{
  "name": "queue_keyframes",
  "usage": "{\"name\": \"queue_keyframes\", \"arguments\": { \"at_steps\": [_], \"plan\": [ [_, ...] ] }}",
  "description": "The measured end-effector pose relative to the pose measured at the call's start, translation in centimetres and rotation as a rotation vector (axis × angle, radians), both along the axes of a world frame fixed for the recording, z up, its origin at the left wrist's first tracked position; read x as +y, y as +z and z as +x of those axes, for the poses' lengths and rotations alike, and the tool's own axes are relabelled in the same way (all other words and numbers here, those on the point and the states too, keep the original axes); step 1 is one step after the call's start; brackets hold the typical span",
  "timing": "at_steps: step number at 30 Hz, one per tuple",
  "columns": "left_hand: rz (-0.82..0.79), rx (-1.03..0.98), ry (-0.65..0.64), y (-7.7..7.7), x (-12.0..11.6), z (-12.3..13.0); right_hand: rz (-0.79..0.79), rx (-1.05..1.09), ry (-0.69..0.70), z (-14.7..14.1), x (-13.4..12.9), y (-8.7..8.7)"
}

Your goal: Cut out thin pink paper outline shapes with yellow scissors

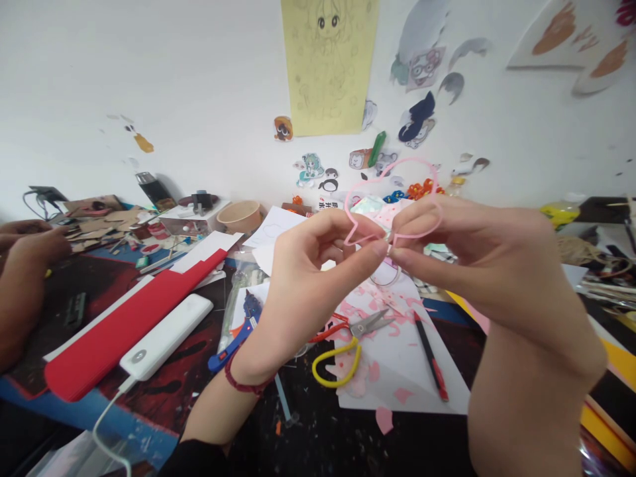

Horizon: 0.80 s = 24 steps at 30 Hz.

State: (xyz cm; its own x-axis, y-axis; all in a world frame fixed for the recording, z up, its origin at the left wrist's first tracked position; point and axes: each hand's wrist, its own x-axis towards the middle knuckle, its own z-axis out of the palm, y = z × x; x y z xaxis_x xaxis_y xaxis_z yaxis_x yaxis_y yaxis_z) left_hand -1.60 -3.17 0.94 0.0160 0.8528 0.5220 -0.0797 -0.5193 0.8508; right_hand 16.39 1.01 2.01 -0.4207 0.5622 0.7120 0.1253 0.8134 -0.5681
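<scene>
A thin pink outline shape [416, 159] with rounded lobes is held up in front of me, above the table. My left hand [311, 271] pinches its lower edge between thumb and fingers. From the other side, my right hand [472, 258] pinches the same edge, its fingertips almost meeting those of the left. A small greenish bit shows between the fingertips; its kind is unclear. Just below hangs a thin loop [385, 285], partly hidden. Beneath my hands, scissors [365, 324] with red and yellow handles lie open on white paper [397, 391] with pink cut scraps.
A black and red pen [431, 358] lies on the paper. To the left are a white power bank [166, 336] with a cable, a red folded strip [134, 324] and a blue-handled tool [233, 348]. Another person's hands [42, 248] are at far left. A tan bowl [239, 215] stands behind.
</scene>
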Motion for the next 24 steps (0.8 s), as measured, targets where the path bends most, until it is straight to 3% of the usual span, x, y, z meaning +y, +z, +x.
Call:
{"name": "queue_keyframes", "arguments": {
  "at_steps": [10, 18, 24],
  "plan": [
    [0.029, 0.010, 0.023, -0.11, 0.04, -0.06, -0.031, 0.033, -0.005, 0.00, 0.11, -0.17],
    [0.034, -0.036, 0.060, -0.32, 0.14, 0.01, -0.077, 0.063, -0.101, 0.25, -0.31, 0.02],
    [0.026, -0.056, 0.101, -0.54, 0.08, -0.06, -0.190, 0.129, -0.094, 0.23, -0.34, -0.06]
  ]
}}
